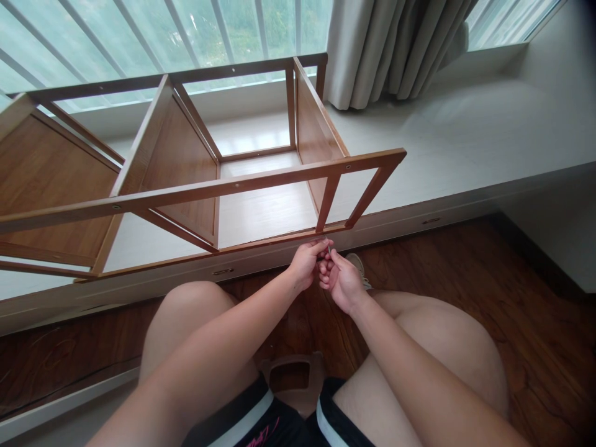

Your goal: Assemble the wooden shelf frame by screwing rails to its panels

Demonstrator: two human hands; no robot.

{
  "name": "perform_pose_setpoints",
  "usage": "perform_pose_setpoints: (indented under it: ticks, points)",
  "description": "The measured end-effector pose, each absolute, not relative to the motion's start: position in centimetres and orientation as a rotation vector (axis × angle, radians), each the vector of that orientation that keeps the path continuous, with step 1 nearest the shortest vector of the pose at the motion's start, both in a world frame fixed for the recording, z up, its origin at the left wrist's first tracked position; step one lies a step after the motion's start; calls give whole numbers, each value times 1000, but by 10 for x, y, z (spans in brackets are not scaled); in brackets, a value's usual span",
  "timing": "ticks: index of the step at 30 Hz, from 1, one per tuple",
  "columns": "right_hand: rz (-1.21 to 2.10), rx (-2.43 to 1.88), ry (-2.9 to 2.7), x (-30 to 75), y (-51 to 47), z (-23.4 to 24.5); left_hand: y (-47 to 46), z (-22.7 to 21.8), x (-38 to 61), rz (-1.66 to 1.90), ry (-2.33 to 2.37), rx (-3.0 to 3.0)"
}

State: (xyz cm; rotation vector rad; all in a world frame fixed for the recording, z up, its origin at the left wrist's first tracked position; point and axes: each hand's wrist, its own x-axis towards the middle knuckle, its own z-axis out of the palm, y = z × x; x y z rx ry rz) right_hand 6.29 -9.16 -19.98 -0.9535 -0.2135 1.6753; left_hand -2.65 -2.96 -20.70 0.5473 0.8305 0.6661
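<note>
My left hand and my right hand meet just below the front edge of a wooden shelf frame. The fingers of both are closed in a pinch, the fingertips almost touching. A small thin grey metal piece shows at my right thumb and fingertips; its exact kind is too small to tell. Whatever my left fingers pinch is hidden. The brown shelf frame lies on its side, with panels set between its rails and screw holes along the upper front rail.
The frame rests on a pale window ledge with drawer handles in its front face. Grey curtains hang behind, beside a barred window. My bent knees flank a plastic stool on the dark wooden floor.
</note>
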Motion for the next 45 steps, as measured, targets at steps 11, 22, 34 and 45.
perform_pose_setpoints:
  ticks: [11,22,34,45]
  points:
    - [1116,-1396,-677,63,-94,-208,-27,-212,-21,719,817,504]
    - [851,-1619,-914,64,-97,-205,-26,-215,-21,792,840,440]
    - [1670,-1001,-256,65,-91,-201,-30,-205,-23,700,892,508]
    - [1453,-1182,-397,57,-96,-204,-28,-205,-23,749,907,508]
